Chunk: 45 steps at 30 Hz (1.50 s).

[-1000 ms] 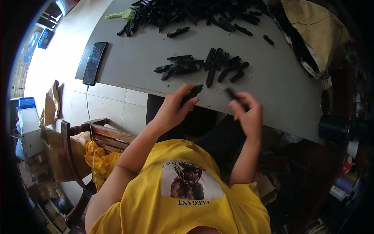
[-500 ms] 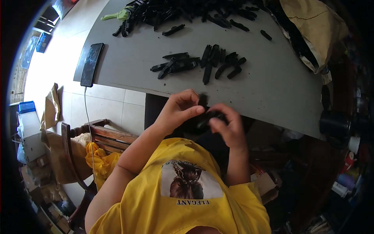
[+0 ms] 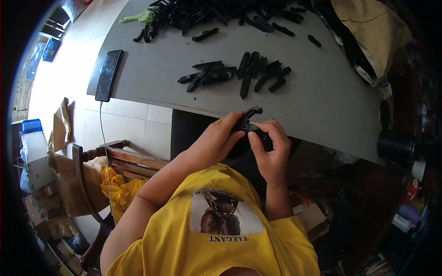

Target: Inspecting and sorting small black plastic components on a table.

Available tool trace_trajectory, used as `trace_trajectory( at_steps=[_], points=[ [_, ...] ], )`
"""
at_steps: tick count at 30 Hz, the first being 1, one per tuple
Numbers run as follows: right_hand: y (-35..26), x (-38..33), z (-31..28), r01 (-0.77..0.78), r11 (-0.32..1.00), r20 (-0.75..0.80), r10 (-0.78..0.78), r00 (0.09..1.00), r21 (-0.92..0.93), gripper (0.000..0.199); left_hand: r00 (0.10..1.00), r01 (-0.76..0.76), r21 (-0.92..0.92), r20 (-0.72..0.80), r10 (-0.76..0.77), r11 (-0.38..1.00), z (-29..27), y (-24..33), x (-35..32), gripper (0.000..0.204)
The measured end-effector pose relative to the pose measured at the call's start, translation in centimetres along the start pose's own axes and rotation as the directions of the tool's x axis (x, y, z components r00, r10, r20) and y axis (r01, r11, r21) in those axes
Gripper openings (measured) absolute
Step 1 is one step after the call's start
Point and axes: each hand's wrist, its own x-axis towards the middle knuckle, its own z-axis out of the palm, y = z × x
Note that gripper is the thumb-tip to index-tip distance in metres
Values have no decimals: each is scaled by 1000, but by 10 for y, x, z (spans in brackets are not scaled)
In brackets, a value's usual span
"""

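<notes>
Both hands meet at the near edge of the grey table (image 3: 322,106). My left hand (image 3: 216,140) and my right hand (image 3: 271,149) together grip two black plastic clip pieces (image 3: 248,122), pressed against each other between the fingertips. One curved end sticks up above my fingers. A small group of similar black pieces (image 3: 239,73) lies on the table just beyond my hands. A much larger heap of black pieces (image 3: 216,11) runs along the far edge.
A dark phone (image 3: 108,76) with a cable lies at the table's left edge. A brown paper bag (image 3: 373,32) sits at the far right. A wooden chair (image 3: 115,165) with yellow cloth stands to my left. Boxes and clutter line the floor.
My hands were apart, each holding a black piece over the table edge. They have come together toward my body and now hold the pieces joined.
</notes>
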Motion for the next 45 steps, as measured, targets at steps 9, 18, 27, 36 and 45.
trace_trajectory(
  at_steps=[9, 18, 27, 36, 45],
  points=[
    [29, -5, 5, -341, 593, 205, 285, 936, 729, 29, 929, 304, -242, 289, -230, 921, -5, 10, 1, 32],
    [84, 56, -27, -70, 985, -244, 30, 969, -156, 17, 957, 9, 815, -175, 230, 580, -37, -38, 52, 30],
    [73, 67, -36, -47, 609, -51, 11, 999, -792, 19, 968, 34, 420, -241, 75, 907, -41, -34, 47, 30],
    [22, 30, -17, -216, 961, 333, 149, 931, 173, 8, 1000, 25, 144, 5, -26, 989, -13, -18, 20, 42],
    [26, 13, -5, -292, 841, 112, 271, 956, 456, 14, 994, 18, 67, 104, -25, 998, -4, -4, 10, 41]
  ],
)
